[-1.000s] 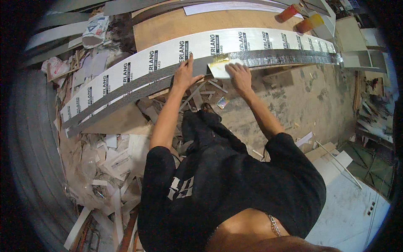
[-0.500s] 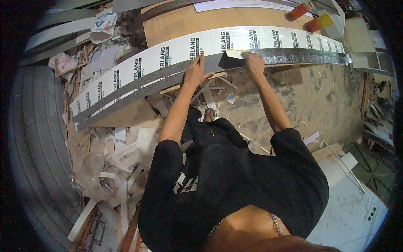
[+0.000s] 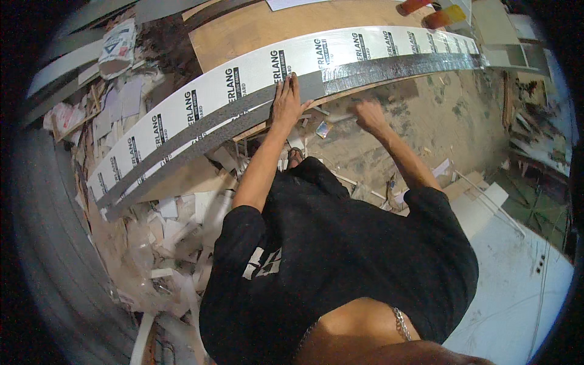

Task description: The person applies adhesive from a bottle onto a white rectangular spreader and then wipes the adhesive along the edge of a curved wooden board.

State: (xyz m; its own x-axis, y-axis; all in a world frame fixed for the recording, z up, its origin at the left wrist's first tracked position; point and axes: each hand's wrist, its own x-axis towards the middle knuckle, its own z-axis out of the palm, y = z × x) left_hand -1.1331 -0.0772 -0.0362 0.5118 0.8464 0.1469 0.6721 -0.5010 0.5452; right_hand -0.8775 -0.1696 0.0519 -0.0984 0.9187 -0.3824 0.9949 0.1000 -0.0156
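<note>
A long, curved white board (image 3: 252, 79) with repeated dark printing lies across the view. Dark grey strips (image 3: 213, 115) run along its near side, with a narrow white line between them on the left part. On the right part, the dark strip is glossy black (image 3: 389, 68), starting just right of my left hand (image 3: 288, 108). That hand presses on the board with its fingers stretched out and its thumb at the near edge. My right hand (image 3: 371, 117) is off the board, closed and blurred, over the floor. Whatever it may hold is too smeared to make out.
A tan panel (image 3: 243, 36) lies beyond the board, with a yellow-and-red container (image 3: 445, 16) and a red one (image 3: 413, 6) at the far right. Offcuts and scraps (image 3: 176, 231) litter the floor at left. A pale blue sheet (image 3: 517, 274) lies at lower right.
My right hand has left the board, moving down toward me; the pale yellowish piece it held is no longer plain to see. My left hand stays on the board. The view has shifted slightly.
</note>
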